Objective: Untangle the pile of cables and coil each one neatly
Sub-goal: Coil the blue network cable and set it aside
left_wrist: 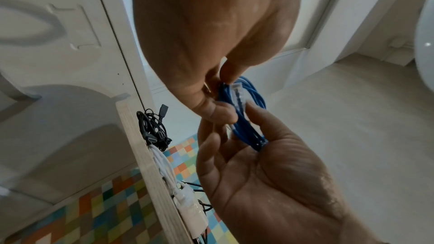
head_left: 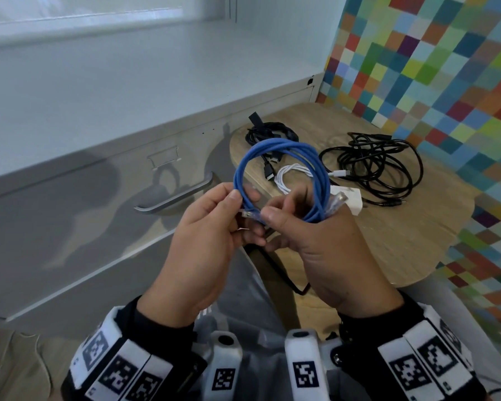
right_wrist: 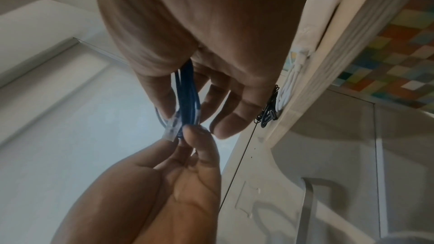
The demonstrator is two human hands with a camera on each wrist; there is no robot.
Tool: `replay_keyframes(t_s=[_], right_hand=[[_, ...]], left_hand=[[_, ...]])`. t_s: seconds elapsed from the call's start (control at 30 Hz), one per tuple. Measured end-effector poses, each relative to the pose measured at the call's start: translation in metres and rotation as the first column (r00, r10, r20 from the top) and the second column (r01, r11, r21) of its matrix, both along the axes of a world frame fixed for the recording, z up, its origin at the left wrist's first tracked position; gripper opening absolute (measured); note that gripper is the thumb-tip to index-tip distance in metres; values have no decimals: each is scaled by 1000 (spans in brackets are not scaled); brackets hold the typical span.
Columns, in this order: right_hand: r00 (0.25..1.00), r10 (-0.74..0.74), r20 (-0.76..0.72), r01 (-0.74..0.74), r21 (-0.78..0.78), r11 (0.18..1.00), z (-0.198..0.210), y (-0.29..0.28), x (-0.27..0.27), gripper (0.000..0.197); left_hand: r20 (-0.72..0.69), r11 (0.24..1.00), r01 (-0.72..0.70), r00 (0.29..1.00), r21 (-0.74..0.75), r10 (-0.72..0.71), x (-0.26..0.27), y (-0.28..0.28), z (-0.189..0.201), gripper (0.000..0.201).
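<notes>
The blue cable (head_left: pixel 284 175), wound into a round coil of several loops, is held up in the air just in front of the wooden table (head_left: pixel 388 233), its bottom gathered between both hands. The left hand (head_left: pixel 206 238) pinches the strands beside one clear plug (head_left: pixel 248 213) with thumb and curled fingers, while the right hand (head_left: pixel 318 244) curls around the bundle near the other plug (head_left: pixel 337 201). On that table behind the coil lie a white cable (head_left: pixel 289 176), a black coiled cable (head_left: pixel 268 134) at its far edge and a looser black cable (head_left: pixel 376 166) to the right.

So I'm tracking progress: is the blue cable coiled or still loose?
Coiled. The blue cable forms several stacked loops, held by the left hand and right hand above the table.
</notes>
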State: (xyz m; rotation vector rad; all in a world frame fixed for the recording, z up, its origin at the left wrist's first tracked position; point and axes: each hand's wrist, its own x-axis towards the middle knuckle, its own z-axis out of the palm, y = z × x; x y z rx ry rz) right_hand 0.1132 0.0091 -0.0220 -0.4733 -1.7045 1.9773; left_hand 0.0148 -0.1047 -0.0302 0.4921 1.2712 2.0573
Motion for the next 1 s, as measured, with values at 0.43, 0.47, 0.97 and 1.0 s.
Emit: replay_keyframes(t_s=[0.43,0.47,0.97,1.0], right_hand=[[998,-31,48,37,-148,988,-2,4,2,22],[998,-32,52,40,-152,988,-2,4,2,19],[978,-98,186,71,146,987,14,37,19,46],[973,-101,208,69,156,985,13,44,23,47]], left_hand=[[-159,999,-40,987,-36,34,-2,0,-6,18],[-160,998,-45,986,-41,38,-3,0,-6,18],[-219,967,-152,970,-203,106,-17,19,-12,20],[-224,964,-137,971,-226,85,-19,22,-12,20]])
